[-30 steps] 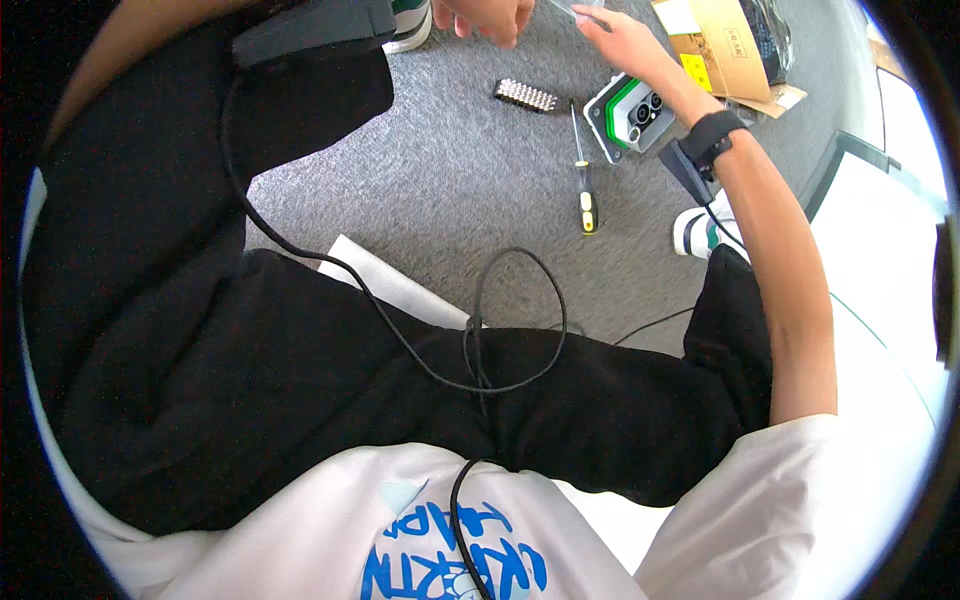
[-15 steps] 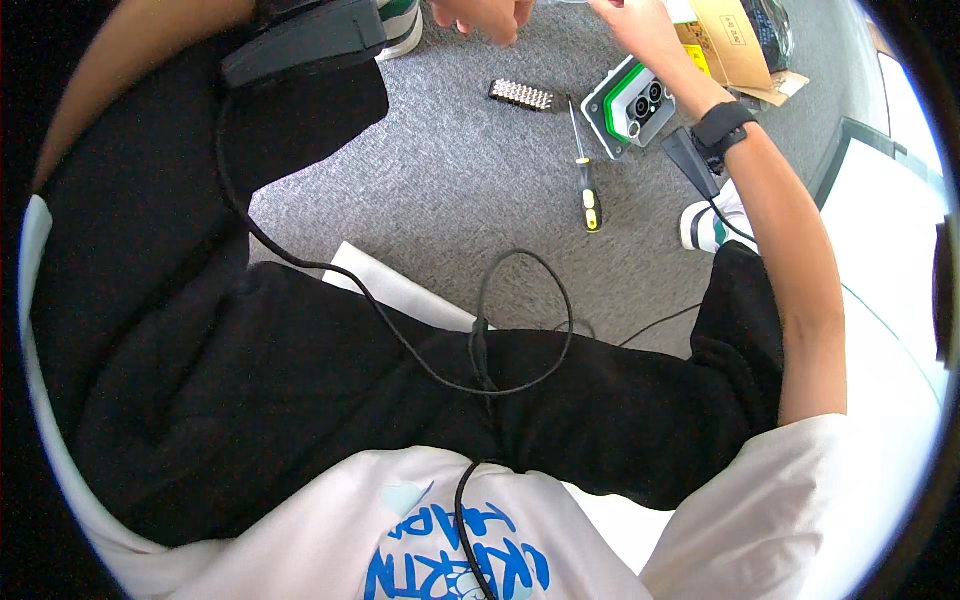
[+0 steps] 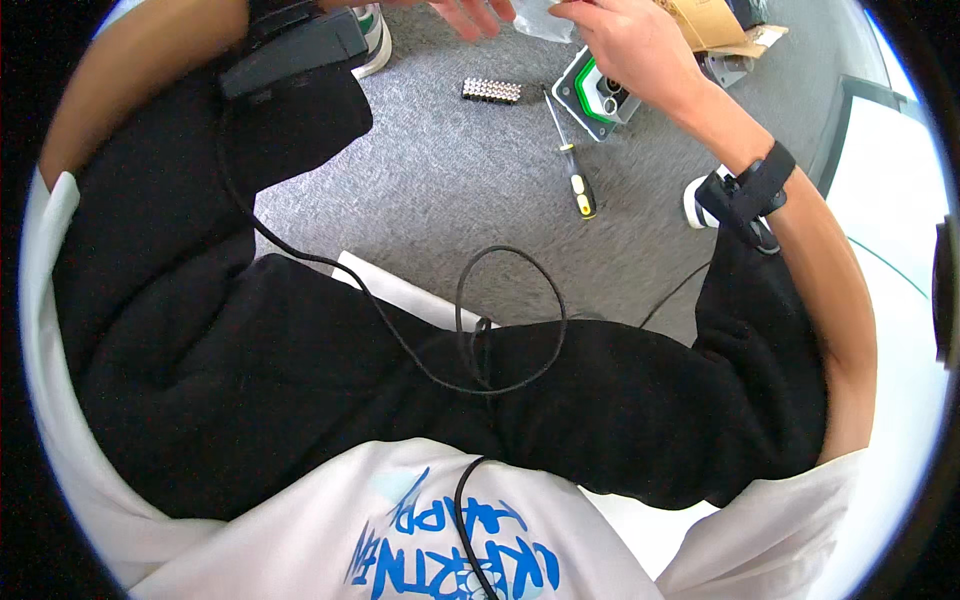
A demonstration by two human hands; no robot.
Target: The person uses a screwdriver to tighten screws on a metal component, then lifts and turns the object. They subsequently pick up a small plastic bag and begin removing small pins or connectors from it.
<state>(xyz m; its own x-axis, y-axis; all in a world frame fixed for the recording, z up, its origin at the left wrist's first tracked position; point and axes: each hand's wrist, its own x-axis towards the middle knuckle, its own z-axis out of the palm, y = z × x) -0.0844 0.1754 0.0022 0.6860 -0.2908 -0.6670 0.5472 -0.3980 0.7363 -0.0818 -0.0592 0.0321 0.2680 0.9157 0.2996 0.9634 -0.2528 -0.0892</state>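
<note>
My right hand (image 3: 625, 40) is raised at the top of the view, its fingers pinching a small clear plastic bag (image 3: 545, 20). My left hand (image 3: 475, 14) is cut off by the top edge just left of the bag, with its visible fingers spread and nothing in them. Below my right hand, a white and green device (image 3: 598, 97) lies on the grey carpet (image 3: 440, 190). A yellow-and-black screwdriver (image 3: 572, 165) lies beside it. A short strip of small metal pieces (image 3: 492, 90) rests further left. My right wrist wears a black strap (image 3: 755, 190).
A black cable (image 3: 510, 320) loops across my black trousers and runs up to a black box (image 3: 295, 50) on my left knee. An open cardboard box (image 3: 712, 25) sits at the top right. Shoes (image 3: 372, 30) rest on the carpet, and a white surface (image 3: 890, 250) borders the right side.
Both hands have risen toward the top edge. My right hand has moved up off the white and green device, and the clear bag now shows between the hands.
</note>
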